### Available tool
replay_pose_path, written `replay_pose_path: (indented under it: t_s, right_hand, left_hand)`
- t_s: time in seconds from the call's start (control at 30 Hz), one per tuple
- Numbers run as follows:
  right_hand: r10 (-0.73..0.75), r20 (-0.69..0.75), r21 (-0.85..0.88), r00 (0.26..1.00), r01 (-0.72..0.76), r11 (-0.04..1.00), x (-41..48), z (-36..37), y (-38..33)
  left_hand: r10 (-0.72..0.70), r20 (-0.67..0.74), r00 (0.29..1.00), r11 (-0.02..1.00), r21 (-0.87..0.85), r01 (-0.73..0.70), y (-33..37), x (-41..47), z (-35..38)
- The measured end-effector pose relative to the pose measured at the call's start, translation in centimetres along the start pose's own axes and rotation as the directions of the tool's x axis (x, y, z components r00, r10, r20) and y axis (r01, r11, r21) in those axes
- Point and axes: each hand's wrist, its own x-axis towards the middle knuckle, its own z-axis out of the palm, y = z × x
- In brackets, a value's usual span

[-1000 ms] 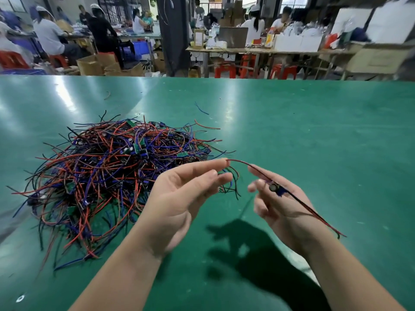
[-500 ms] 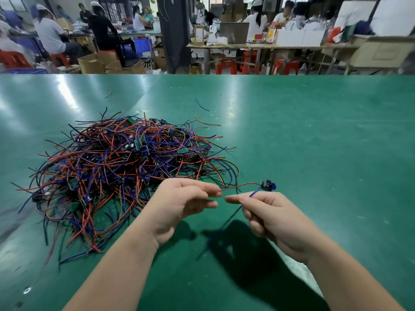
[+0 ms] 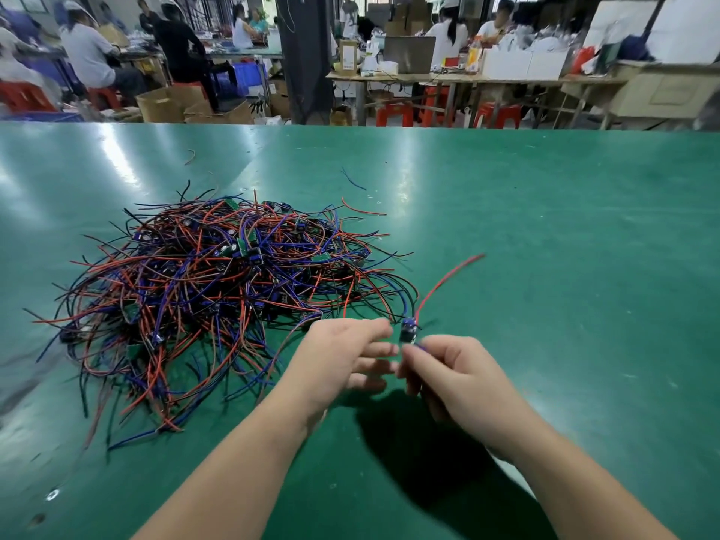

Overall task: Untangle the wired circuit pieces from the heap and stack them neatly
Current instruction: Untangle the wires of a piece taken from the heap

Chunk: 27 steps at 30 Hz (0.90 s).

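Green matting covered the counter point(image 3: 545, 267), glossy under the shop lights. The right hand point(image 3: 459, 380) pinched one circuit piece point(image 3: 408, 332) by its lower end. It was a small dark board with a blue component, sitting at 12 o'clock from that hand's fingertips. Its red lead point(image 3: 448, 280) ran thin and stiff toward 1 o'clock, free of everything, and we took that line as the piece's long axis. A blue lead point(image 3: 403, 305) curved off toward 11 o'clock into the fringe of the heap point(image 3: 218, 290), and we could not tell whether it was caught there. The heap was a springy mound of red, blue and black insulated wire studded with little green boards. It lay at 10 o'clock from both hands, nearer the left. The left hand point(image 3: 339, 360) was blurred, its fingers loosely spread just beside the piece and gripping nothing we could make out. We judged that the coming pull should go toward 3 o'clock, away from the heap.
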Motion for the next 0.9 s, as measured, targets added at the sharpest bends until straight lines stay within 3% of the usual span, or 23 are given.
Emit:
replay_pose_path:
  t_s: [0.1, 0.17, 0.23, 0.27, 0.33, 0.4, 0.53, 0.67, 0.8, 0.9]
  right_hand:
    - [-0.117, 0.103, -0.274, 0.988, 0.141, 0.951, -0.5, 0.9, 0.3]
    - [-0.138, 0.131, -0.354, 0.982, 0.176, 0.918, -0.6, 0.7, 0.1]
    - [-0.069, 0.025, -0.233, 0.997, 0.073, 0.97, -0.4, 0.2, -0.4]
    - [-0.002, -0.057, -0.074, 0.998, -0.002, 0.997, -0.1, -0.2, -0.4]
    - [0.103, -0.148, 0.246, 0.984, -0.064, 0.967, 0.6, -0.8, -0.4]
    - [0.107, -0.127, 0.39, 0.986, -0.049, 0.919, 0.8, -0.9, -0.1]
    - [0.07, -0.055, 0.401, 0.996, -0.043, 0.915, 0.6, -0.4, 0.2]
    - [0.111, -0.138, 0.488, 0.984, -0.03, 0.872, 1.0, -1.2, 0.3]
    - [0.133, -0.161, 0.598, 0.978, -0.011, 0.801, 1.0, -1.5, -0.2]
    - [0.172, -0.275, 0.681, 0.946, 0.065, 0.73, 1.4, -3.1, -0.7]
  left_hand:
    - [0.184, 0.001, 0.983, 0.98, -0.07, -0.184, -0.4, -0.8, 0.7]
    - [0.203, -0.004, 0.979, 0.97, -0.138, -0.201, -0.7, -0.8, 1.1]
    - [0.173, 0.039, 0.984, 0.956, -0.245, -0.159, -0.4, -0.7, 1.1]
    - [0.16, 0.066, 0.985, 0.956, -0.257, -0.138, -0.2, -0.7, 0.9]
    - [0.136, 0.143, 0.98, 0.968, -0.231, -0.1, -0.2, -0.8, 0.5]
    - [0.105, 0.222, 0.969, 0.982, -0.179, -0.066, -0.3, -1.1, 0.6]
    - [0.033, 0.21, 0.977, 0.996, -0.091, -0.014, -0.9, -1.1, 1.1]
    - [-0.055, 0.216, 0.975, 0.99, -0.118, 0.082, -0.8, -1.0, 1.0]
    - [-0.048, 0.233, 0.971, 0.974, -0.204, 0.097, -0.7, -1.0, 0.9]
    - [-0.047, 0.249, 0.967, 0.983, -0.158, 0.089, -0.5, -1.2, 0.9]
